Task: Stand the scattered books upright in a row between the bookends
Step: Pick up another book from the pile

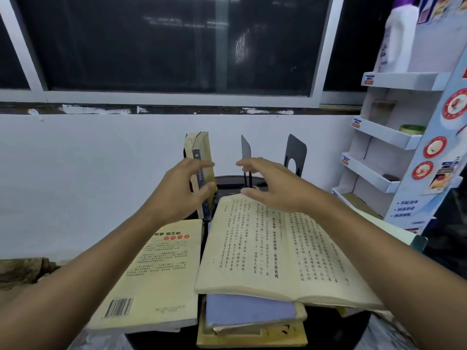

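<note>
I'm watching both hands hovering spread open, gripping nothing. The left hand [182, 190] is curving in front of two upright books [202, 147], one yellowed and one blue-spined; I can't tell if it is touching them. The right hand [270, 188] is reaching beside the thin black bookend [245, 150], with a second bookend [295, 150] standing further right. An open book [252, 248] is lying nearest me, showing vertical columns of Chinese print, on top of a lavender book [247, 309]. Left of it, a closed paperback [159, 279] is showing a barcode and a red title too blurred to read. A cardboard display shelf [379, 132] is carrying round red badges.
</note>
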